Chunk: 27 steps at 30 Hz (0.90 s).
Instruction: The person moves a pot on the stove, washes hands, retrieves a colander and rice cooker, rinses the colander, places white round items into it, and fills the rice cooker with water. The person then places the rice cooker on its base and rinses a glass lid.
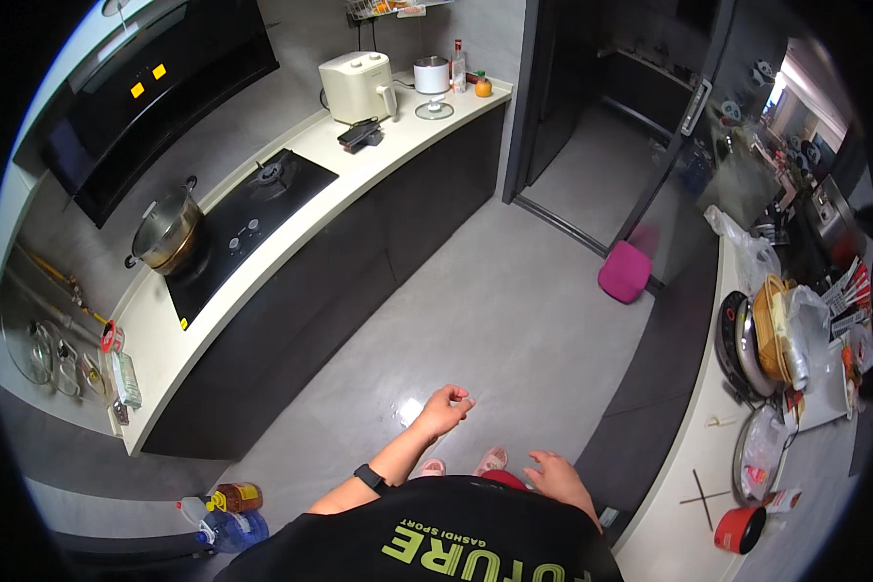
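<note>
My left hand [447, 412], with a black watch [372, 478] on its wrist, is held out over the grey floor [436, 313]. Its fingers are loosely curled and apart, and nothing shows in them. Lower down, close to my body, my right hand [557, 478] hangs with spread fingers and holds nothing. The right-hand counter [662, 502] is the nearest thing to it. Neither hand touches an object. On the left, a lidded metal pot [166, 231] stands on the black gas hob [251, 225].
A cream air fryer [353, 87] and a white cooker pot [431, 76] stand on the left counter [291, 244]. A pink bin [626, 272] sits by the sliding door frame [575, 229]. Bottles [236, 529] stand on the floor at lower left. Pans [735, 342], baskets [771, 327] and a red container [735, 529] crowd the right counter.
</note>
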Available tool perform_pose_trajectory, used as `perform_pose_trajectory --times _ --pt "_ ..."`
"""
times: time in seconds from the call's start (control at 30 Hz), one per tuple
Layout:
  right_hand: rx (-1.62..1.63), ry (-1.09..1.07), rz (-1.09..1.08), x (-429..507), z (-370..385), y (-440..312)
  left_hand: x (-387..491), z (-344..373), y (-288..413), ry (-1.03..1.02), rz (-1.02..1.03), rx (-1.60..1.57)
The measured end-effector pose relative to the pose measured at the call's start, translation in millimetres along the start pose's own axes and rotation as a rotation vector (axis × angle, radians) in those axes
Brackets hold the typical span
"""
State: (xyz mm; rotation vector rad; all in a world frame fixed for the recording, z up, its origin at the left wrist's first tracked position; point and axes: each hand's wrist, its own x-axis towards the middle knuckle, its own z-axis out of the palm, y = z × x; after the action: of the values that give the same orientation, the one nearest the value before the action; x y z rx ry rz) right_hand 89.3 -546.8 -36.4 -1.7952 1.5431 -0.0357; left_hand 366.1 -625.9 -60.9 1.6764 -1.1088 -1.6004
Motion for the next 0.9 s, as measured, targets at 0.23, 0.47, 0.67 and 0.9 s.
perform_pose_trajectory --times 0.23,0.47,0.67,0.9 --pt "-0.023 0.031 -0.066 65.1 -54.9 61.5 52.5 18.3 41.6 0.173 0.125 -0.004" --pt "0.016 -0.12 -0.194 158.4 -94.5 44.7 92.6 -10.4 60.7 0.341 0.049 -0.106" --pt "-0.121 -0.237 -0.366 278.0 -125.9 4.5 156.6 -52.1 63.9 0.481 -0.028 -0.235" --pt "-0.151 -0.295 -0.385 407.5 -198.1 -32.1 280.0 -91.6 120.9 0.489 -0.022 -0.308"
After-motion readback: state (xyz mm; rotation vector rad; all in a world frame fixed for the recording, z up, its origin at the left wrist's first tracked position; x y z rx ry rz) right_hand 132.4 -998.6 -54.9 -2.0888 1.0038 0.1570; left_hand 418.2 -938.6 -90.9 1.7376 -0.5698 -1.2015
